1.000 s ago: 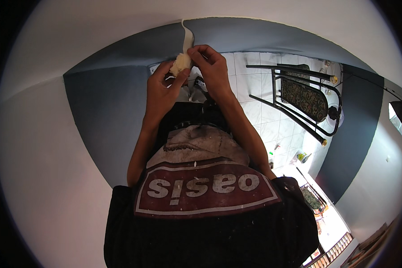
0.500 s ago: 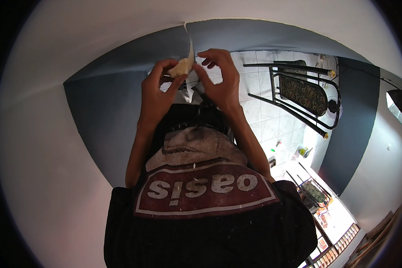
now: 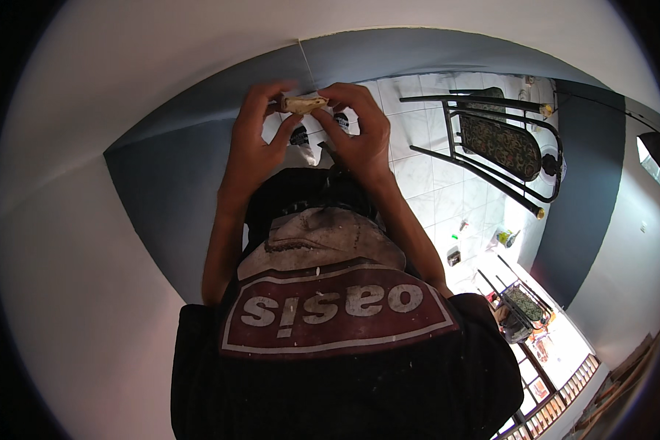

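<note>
A cream-coloured bunch of masking tape (image 3: 306, 105) is held in front of me, between my two hands. My left hand (image 3: 260, 128) is closed on its left end, thumb below and fingers above, with the fingertips a little blurred. My right hand (image 3: 361, 132) pinches the right end between thumb and fingers. From the tape a narrow strip (image 3: 306, 64) runs up to the line where the white and grey paint meet on the wall. Whether the bunch is a roll or folded tape I cannot tell.
A grey-and-white painted wall (image 3: 220, 92) stands close ahead and on the left. To the right, a black metal chair (image 3: 499, 143) with patterned padding lies on the white tiled floor (image 3: 418, 169). Another chair (image 3: 524, 308) and small items (image 3: 504, 237) are farther right.
My right hand has closed in on the tape, which has risen slightly and turned flatter. The strip up to the wall now looks thinner and straighter.
</note>
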Available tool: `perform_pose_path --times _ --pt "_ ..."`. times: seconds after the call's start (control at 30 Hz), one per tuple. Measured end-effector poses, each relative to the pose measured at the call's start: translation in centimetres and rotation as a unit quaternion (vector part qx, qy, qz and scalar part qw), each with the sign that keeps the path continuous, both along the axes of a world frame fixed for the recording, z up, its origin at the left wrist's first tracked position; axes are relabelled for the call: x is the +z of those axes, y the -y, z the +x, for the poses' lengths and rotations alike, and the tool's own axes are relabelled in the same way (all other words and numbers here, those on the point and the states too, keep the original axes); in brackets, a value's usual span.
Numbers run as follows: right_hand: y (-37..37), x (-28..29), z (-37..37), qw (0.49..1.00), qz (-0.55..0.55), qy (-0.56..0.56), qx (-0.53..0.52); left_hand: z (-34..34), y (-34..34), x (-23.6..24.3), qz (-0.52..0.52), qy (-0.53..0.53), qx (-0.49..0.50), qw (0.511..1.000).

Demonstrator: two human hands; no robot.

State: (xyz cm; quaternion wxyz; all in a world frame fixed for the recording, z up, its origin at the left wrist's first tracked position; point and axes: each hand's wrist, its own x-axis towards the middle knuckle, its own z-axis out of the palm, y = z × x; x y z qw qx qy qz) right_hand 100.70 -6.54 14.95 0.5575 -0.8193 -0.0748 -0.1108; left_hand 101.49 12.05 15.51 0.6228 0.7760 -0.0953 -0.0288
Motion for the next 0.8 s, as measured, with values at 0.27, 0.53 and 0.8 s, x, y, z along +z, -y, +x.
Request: perform_pose_path --times 0.27,0.53,0.8 --pt "0.3 -1.2 1.1 0.999 0.007 0.036 -0.015 1.2 1.7 -6.2 -0.389 -0.195 0.005 0.900" --pt "0.1 -0.5 1.4 0.998 -0.011 0.038 -0.047 3.3 3.9 -6.5 -0.642 -0.341 -0.072 0.684" --pt "0.0 -0.6 1.6 0.999 -0.008 0.023 -0.047 4.7 4.8 -7.5 -0.624 -0.316 -0.128 0.703"
